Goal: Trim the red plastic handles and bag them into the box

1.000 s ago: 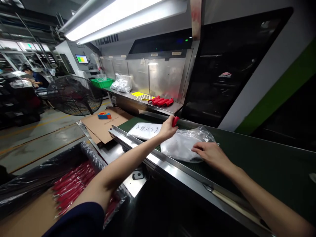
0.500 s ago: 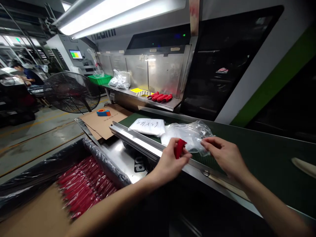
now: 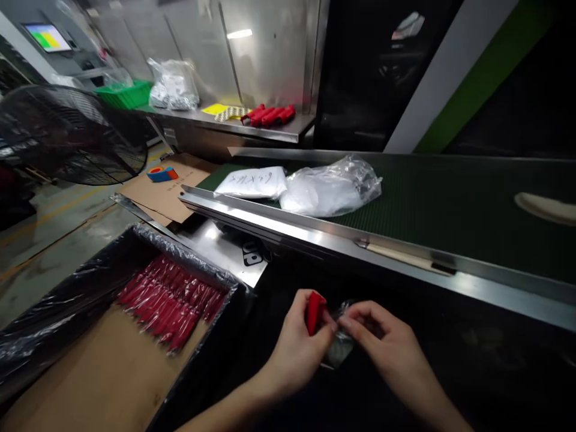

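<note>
My left hand (image 3: 292,348) is closed around a small red plastic handle (image 3: 314,311), held upright low in front of me. My right hand (image 3: 382,342) pinches a small clear plastic bag (image 3: 338,348) right beside the handle, the fingertips of both hands nearly touching. Both hands are below the front rail of the green conveyor belt (image 3: 432,198). On the belt lie a clear bag of white bags (image 3: 328,189) and a white packet with handwriting (image 3: 252,182).
A cardboard box lined with black plastic (image 3: 90,360) at lower left holds several bagged red handles (image 3: 171,300). More red handles (image 3: 267,115) lie on a steel shelf behind the belt. A floor fan (image 3: 67,135) stands at left; a tape dispenser (image 3: 162,174) sits on flat cardboard.
My left hand took the red handle from the belt's far side and drew it down toward me. My right hand left the bag pile with a small clear bag. The view tilted downward.
</note>
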